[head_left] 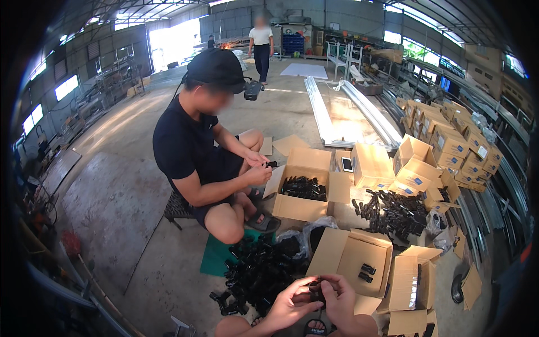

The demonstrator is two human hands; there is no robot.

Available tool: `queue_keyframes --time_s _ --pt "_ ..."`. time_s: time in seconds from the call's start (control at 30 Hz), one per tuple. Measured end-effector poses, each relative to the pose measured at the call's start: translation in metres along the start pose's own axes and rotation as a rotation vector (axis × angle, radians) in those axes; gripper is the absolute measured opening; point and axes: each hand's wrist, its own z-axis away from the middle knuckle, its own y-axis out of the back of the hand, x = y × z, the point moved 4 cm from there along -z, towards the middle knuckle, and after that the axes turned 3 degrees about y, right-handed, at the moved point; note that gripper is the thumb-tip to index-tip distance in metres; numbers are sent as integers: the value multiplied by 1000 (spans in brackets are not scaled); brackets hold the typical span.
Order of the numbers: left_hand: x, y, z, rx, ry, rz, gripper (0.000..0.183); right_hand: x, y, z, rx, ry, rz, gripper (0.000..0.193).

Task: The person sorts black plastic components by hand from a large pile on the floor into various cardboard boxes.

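At the lower middle, my left hand and my right hand come together, fingers closed round a small black part. The fingers cover most of it, so its exact kind cannot be made out. Just beyond my hands is an open cardboard box with a couple of similar black pieces on its bottom. Left of my hands, a large heap of black parts lies partly on a green sheet.
A co-worker sits on a low stool, holding a black piece beside an open box of parts. More parts lie on the floor to the right, near stacked cartons. Metal profiles stretch behind; another person stands far back.
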Motion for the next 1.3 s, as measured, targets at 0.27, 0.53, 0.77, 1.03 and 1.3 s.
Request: queue_keyframes --time_s 0.27,0.53,0.77,1.03,1.3 --pt "-10 6 5 40 2 -63 71 -8 -9 5 19 85 95 20" --pt "-13 1 4 86 -20 -74 71 -5 -1 5 93 126 144 21" --pt "-6 -6 3 88 -46 33 72 -10 0 5 92 138 218 21" --pt "-13 3 5 97 -56 -79 65 -18 -6 3 70 137 183 19" --pt "8 4 9 59 -101 -21 65 -32 -6 -11 -131 246 268 23"
